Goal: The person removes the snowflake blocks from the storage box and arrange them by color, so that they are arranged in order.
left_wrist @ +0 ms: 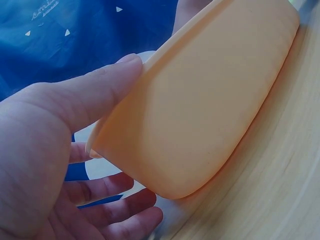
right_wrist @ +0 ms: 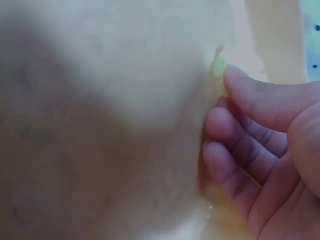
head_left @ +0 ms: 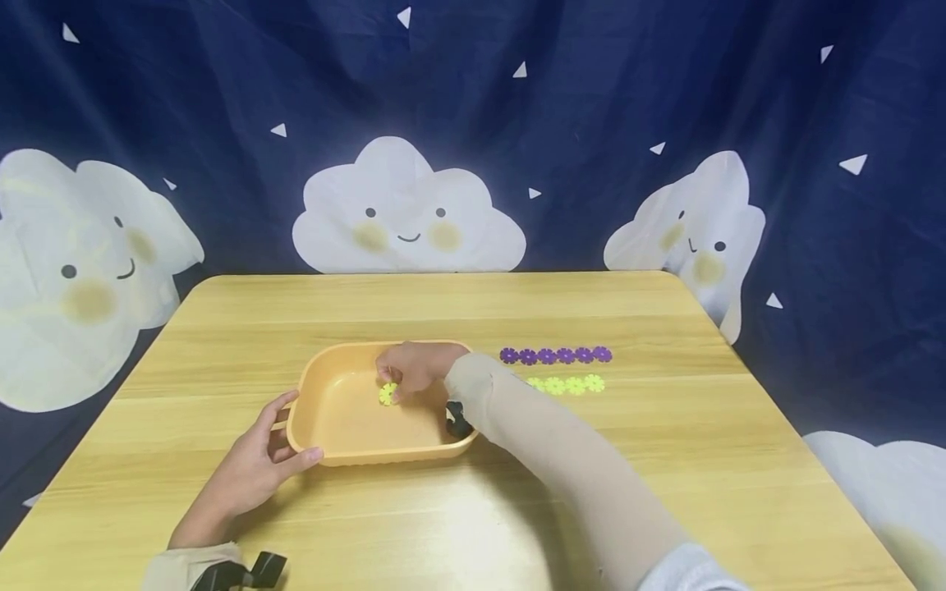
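An orange plastic basin (head_left: 392, 453) sits on the table. My left hand (head_left: 259, 460) holds its left end, the thumb on the rim and the fingers around the small end handle; in the left wrist view the basin's outer wall (left_wrist: 200, 105) fills the middle. My right hand (head_left: 417, 367) reaches into the basin and pinches a yellow-green snowflake disc (head_left: 388, 394) between thumb and fingers. Only a bit of that disc (right_wrist: 220, 72) shows in the blurred right wrist view. My right forearm covers the basin's right end.
On the wooden table (head_left: 369, 525), right of the basin, lies a row of several purple snowflake discs (head_left: 565, 356). A row of yellow-green discs (head_left: 575, 386) lies nearer, its left end hidden by my sleeve. A dark blue cloth (head_left: 458, 90) with clouds hangs behind.
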Action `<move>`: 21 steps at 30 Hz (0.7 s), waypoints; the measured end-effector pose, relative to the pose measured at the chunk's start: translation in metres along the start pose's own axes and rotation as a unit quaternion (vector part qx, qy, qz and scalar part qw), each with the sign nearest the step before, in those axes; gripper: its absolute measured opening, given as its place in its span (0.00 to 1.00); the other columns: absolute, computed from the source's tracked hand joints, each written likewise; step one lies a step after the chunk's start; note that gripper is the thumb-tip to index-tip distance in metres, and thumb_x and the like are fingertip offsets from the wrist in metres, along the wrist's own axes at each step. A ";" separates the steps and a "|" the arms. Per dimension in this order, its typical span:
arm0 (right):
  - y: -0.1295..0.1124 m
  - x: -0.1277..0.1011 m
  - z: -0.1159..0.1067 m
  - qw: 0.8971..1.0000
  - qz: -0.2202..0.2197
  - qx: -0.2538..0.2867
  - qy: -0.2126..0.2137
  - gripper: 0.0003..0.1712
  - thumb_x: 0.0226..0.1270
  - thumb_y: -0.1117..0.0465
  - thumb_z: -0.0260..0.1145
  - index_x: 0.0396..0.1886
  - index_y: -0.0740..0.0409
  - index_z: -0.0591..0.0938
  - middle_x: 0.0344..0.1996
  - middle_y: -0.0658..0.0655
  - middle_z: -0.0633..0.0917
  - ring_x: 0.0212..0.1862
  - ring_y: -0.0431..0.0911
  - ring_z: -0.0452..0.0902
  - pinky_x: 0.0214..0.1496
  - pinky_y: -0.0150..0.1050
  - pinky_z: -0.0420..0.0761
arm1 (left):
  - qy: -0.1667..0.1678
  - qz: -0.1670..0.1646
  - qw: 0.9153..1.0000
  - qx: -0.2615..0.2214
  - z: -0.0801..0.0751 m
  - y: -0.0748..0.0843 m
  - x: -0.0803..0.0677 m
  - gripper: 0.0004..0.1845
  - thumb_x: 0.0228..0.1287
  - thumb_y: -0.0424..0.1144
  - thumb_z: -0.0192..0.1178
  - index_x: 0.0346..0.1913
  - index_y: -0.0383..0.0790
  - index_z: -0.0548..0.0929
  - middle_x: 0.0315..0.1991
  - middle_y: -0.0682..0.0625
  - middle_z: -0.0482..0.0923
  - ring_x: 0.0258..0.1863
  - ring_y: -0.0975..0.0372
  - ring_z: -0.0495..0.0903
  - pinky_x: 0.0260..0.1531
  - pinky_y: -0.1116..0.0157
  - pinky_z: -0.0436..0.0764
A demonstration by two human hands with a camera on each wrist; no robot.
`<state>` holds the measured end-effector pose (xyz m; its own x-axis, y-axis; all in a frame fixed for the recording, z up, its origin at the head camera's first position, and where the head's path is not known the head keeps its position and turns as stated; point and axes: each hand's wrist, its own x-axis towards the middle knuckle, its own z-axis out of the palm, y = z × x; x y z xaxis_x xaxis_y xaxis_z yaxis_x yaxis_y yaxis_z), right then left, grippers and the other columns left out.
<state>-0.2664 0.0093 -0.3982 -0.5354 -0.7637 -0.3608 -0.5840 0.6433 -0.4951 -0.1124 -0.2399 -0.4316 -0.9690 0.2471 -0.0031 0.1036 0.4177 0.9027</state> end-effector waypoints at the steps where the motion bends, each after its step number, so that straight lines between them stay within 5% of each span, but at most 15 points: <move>1: 0.000 0.000 -0.001 1.000 -0.001 0.001 -0.001 0.13 0.63 0.59 0.70 0.34 0.51 0.72 0.36 0.47 0.76 0.37 0.40 0.71 0.40 0.31 0.72 | 0.000 -0.001 1.000 0.001 0.000 0.000 0.000 0.50 0.61 0.39 0.68 0.76 0.36 0.44 0.65 0.31 0.58 0.54 0.40 0.76 0.41 0.70 0.81; 5: -0.001 -0.005 -0.007 1.000 -0.001 0.006 -0.009 0.09 0.67 0.61 0.67 0.45 0.51 0.77 0.29 0.46 0.76 0.30 0.39 0.72 0.34 0.30 0.72 | 0.001 -0.001 1.000 0.003 0.000 0.001 -0.001 0.50 0.61 0.39 0.68 0.76 0.36 0.44 0.64 0.32 0.58 0.54 0.40 0.76 0.40 0.70 0.81; 10: -0.005 -0.014 -0.018 1.000 -0.002 0.005 -0.028 0.17 0.72 0.63 0.59 0.58 0.52 0.77 0.17 0.49 0.72 0.22 0.43 0.73 0.33 0.29 0.73 | 0.002 0.000 1.000 0.006 0.001 0.000 -0.001 0.50 0.61 0.39 0.68 0.76 0.36 0.45 0.64 0.32 0.59 0.53 0.40 0.77 0.40 0.70 0.82; 15: -0.006 -0.024 -0.029 1.000 -0.014 -0.010 -0.023 0.18 0.73 0.62 0.59 0.61 0.56 0.77 0.16 0.49 0.72 0.31 0.50 0.83 0.48 0.31 0.75 | 0.002 -0.003 1.000 0.009 0.001 0.000 -0.002 0.50 0.61 0.39 0.68 0.76 0.36 0.44 0.64 0.32 0.59 0.54 0.40 0.77 0.40 0.70 0.81; 21: -0.003 -0.042 -0.046 0.998 -0.049 0.029 -0.002 0.19 0.72 0.67 0.58 0.61 0.65 0.75 0.12 0.49 0.67 0.35 0.57 0.85 0.42 0.31 0.81 | 0.002 0.004 1.000 0.006 0.000 0.000 0.000 0.50 0.61 0.37 0.68 0.76 0.36 0.44 0.64 0.32 0.59 0.54 0.40 0.77 0.40 0.71 0.82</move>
<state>-0.2707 0.0418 -0.3451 -0.4759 -0.8225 -0.3114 -0.5961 0.5620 -0.5734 -0.1123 -0.2398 -0.4322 -0.9689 0.2474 0.0062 0.1145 0.4260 0.8975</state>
